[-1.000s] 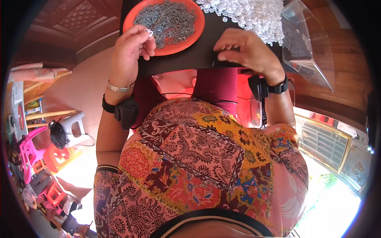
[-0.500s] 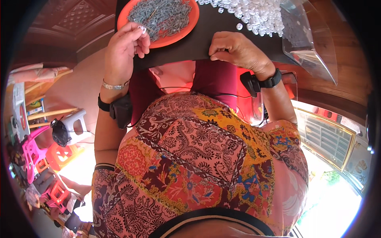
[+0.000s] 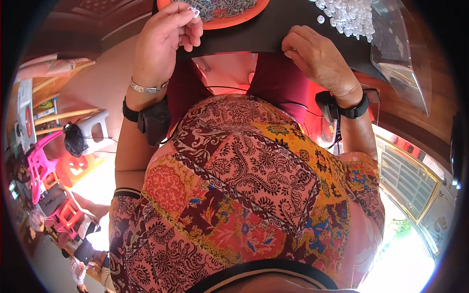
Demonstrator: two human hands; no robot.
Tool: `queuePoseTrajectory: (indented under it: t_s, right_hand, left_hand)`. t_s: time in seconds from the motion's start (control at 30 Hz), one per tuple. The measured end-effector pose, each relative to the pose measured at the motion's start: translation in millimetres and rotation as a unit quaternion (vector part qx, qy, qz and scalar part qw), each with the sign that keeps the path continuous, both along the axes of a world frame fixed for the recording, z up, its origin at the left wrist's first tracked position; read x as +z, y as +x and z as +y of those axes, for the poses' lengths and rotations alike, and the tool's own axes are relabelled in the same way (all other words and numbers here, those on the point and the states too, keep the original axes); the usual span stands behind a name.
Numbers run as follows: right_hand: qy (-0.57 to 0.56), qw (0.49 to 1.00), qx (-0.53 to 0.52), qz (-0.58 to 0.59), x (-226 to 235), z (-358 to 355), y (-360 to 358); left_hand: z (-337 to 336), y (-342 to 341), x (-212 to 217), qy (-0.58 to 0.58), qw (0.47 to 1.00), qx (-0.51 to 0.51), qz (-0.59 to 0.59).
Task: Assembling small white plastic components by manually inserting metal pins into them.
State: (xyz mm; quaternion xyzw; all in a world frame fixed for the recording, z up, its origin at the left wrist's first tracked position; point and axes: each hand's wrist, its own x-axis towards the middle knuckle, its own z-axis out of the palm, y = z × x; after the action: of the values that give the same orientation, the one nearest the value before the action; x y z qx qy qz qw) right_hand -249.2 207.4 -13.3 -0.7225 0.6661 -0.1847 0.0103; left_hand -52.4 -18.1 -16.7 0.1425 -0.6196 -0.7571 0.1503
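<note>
My left hand (image 3: 168, 41) is raised at the near left edge of an orange plate (image 3: 234, 22). Its thumb and index finger pinch a small white plastic piece (image 3: 194, 12), and the other fingers are curled. Heaped on the plate are many thin grey pieces (image 3: 220, 7) that look like screws or nails. My right hand (image 3: 317, 56) hovers by the near edge of the dark tabletop (image 3: 254, 41), fingers curled together; whatever may be in them is hidden. Beyond it lies a pile of small white plastic pieces (image 3: 349, 17), with one loose piece (image 3: 320, 19) beside the pile.
A clear plastic container (image 3: 400, 63) stands at the table's right edge. Dark camera units are strapped to both my wrists. Thin black cables cross above my lap. Plastic stools (image 3: 75, 166) stand on the floor to the left, and people show at the lower left.
The view has tilted, so plate, white pile and both hands sit higher and further right, with the plate's far part cut off. Both hands keep about the same pose.
</note>
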Motion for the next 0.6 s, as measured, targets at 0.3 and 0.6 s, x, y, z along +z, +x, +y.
queuePoseTrajectory:
  t_s: [0.3,0.6]
  right_hand:
    - [-0.105,0.979,-0.105,-0.142,-6.4,-17.0,5.3]
    - [-0.095,0.727,-0.066,-0.676,12.1,-64.9,45.3]
  left_hand:
    - [22.1,0.5,0.3,-0.008,0.999,0.016,-0.033]
    - [33.7,6.4,13.2,-0.082,0.996,0.013,-0.021]
